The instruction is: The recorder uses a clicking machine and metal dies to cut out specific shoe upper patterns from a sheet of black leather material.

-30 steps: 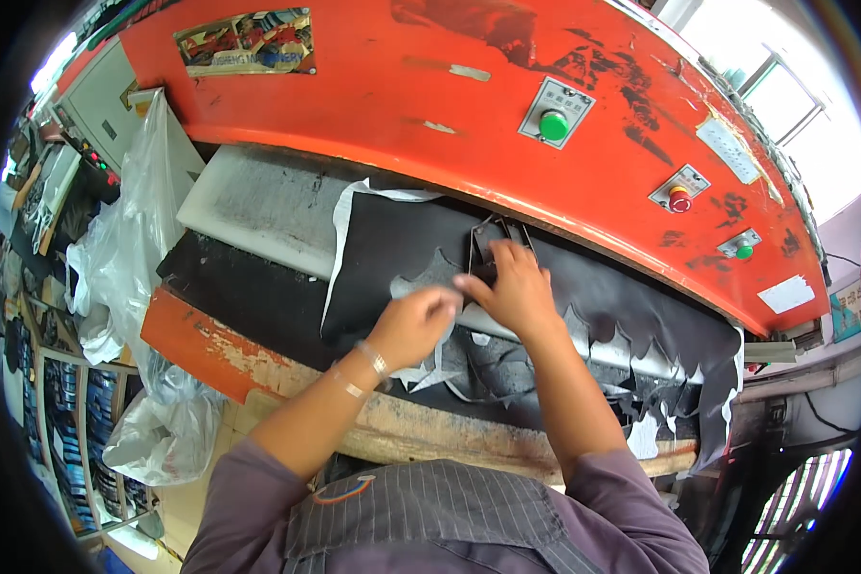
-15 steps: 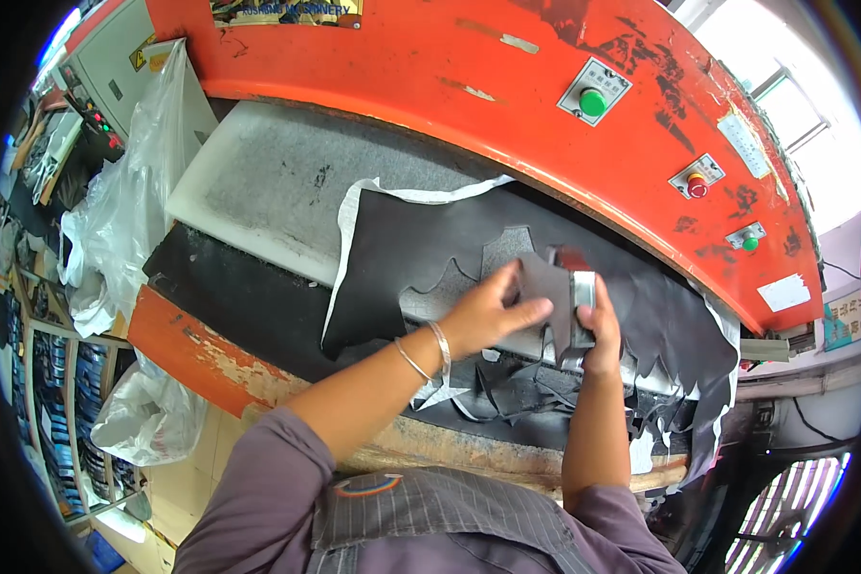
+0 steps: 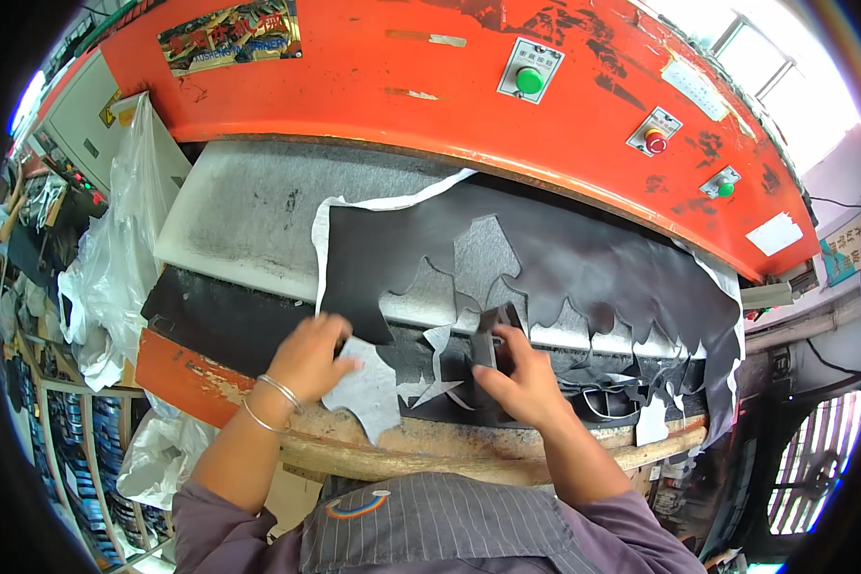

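My left hand pinches the edge of a cut leather piece, its pale grey back facing up, over the front edge of the bed. My right hand grips a cutting die, a dark metal form, above the strip of scraps; the fingers partly hide it. Beyond both hands spreads a dark leather sheet with a pale underside, its near edge ragged with cut-out shapes. One cut-out opening in it bares the grey cutting board.
An orange press beam with green buttons and a red knob spans the back. Dark leather scraps lie along the front, by a worn wooden edge. Plastic bags hang at left beside shelves.
My hands have moved apart. The left carries the cut piece away from the die, leftward and nearer; the right has brought the die left and lower. The head view has shifted.
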`<act>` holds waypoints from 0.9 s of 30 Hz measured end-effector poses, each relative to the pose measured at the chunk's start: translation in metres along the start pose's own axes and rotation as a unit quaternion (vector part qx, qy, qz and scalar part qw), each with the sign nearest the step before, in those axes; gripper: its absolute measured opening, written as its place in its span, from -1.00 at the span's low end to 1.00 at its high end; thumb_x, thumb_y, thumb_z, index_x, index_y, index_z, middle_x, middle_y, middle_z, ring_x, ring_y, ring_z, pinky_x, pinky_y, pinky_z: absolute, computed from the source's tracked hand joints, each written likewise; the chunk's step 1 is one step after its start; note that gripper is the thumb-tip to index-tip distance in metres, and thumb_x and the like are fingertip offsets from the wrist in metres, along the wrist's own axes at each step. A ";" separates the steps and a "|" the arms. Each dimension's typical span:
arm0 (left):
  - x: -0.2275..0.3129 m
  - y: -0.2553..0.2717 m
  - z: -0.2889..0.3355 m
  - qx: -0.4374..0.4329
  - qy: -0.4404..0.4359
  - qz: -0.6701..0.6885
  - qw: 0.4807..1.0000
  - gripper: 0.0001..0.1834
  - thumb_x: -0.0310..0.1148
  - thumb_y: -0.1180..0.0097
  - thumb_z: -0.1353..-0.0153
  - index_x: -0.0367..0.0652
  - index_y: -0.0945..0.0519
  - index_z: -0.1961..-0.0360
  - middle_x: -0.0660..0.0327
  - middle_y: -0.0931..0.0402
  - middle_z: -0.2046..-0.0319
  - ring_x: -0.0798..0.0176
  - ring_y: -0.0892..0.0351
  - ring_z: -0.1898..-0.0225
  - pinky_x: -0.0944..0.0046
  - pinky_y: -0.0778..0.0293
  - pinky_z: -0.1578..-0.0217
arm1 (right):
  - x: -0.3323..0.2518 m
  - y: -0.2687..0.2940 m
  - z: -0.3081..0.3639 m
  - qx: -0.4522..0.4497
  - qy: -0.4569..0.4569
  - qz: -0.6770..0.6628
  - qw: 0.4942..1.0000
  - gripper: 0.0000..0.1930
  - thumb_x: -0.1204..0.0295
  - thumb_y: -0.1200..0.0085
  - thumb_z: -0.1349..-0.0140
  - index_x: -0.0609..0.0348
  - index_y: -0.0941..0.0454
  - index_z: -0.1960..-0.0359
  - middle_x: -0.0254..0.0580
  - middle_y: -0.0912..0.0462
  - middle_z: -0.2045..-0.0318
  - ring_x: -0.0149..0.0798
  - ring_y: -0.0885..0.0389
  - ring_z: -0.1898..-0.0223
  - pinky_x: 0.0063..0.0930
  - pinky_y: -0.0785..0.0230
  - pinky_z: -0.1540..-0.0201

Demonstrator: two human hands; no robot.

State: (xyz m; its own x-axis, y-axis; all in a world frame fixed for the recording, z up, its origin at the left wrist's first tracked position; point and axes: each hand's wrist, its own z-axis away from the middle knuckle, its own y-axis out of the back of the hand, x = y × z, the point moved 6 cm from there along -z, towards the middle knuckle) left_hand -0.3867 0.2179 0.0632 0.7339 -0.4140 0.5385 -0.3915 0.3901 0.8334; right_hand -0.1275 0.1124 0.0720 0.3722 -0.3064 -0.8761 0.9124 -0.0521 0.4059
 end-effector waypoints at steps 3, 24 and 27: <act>0.044 0.017 -0.038 0.047 -0.164 0.130 0.977 -0.59 -0.31 -0.15 -0.19 -0.22 -0.48 -0.05 -0.03 -0.49 -0.02 -0.08 -0.45 -0.07 0.12 -0.35 -0.09 | -0.031 -0.027 -0.012 0.019 0.092 0.329 0.939 -0.37 0.06 -0.09 -0.03 0.16 -0.38 -0.11 -0.06 -0.64 0.31 0.00 -0.59 0.19 0.13 -0.12 -0.01; -0.025 0.020 -0.191 0.252 -0.135 -0.185 0.940 -0.50 -0.38 -0.03 -0.22 -0.12 -0.39 -0.22 -0.01 -0.26 -0.27 -0.10 -0.11 -0.35 0.00 -0.02 -0.33 | 0.099 0.134 0.059 0.079 0.106 0.448 0.884 -0.70 0.30 -0.20 -0.06 0.04 -0.55 0.15 -0.21 -0.56 0.23 -0.12 -0.50 0.05 -0.16 -0.22 -0.08; 0.003 0.002 -0.138 0.177 -0.204 -0.129 0.954 -0.47 -0.39 -0.10 -0.14 -0.15 -0.40 -0.19 -0.03 -0.27 -0.25 -0.16 -0.16 -0.31 -0.07 -0.05 -0.31 | 0.124 0.157 0.106 0.128 0.071 0.497 0.855 -0.57 0.43 -0.22 0.05 -0.02 -0.52 0.05 -0.28 -0.55 0.24 -0.15 -0.49 0.10 -0.22 -0.30 0.05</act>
State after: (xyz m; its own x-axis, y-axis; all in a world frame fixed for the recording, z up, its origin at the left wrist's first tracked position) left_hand -0.3087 0.3309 0.0498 0.5827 -0.7720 0.2540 -0.4434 -0.0401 0.8954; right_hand 0.0444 -0.0345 0.0546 0.9760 -0.2028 -0.0800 0.0722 -0.0458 0.9963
